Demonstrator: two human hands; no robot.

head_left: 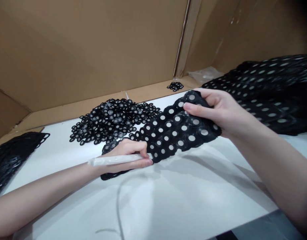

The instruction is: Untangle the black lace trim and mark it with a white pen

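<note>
A flexible black sheet of joined rings with round pale holes (168, 125) slants across the middle. My right hand (218, 108) pinches its upper right end, thumb on top and fingers behind, and that end is lifted off the table. Lower down, my left hand (130, 151) is closed around a white pen-like tool (111, 160) and rests against the sheet's lower left part. The tool's tip lies by my fingertips, close to the sheet's edge. My left hand covers some of the sheet there.
Behind the sheet is a heap of loose black rings (111, 116), with a smaller pile (175, 86) farther back. Stacked black perforated sheets (270, 100) lie at right, and a black stack (12, 156) at left. Cardboard walls (93, 50) enclose the white tabletop (183, 200).
</note>
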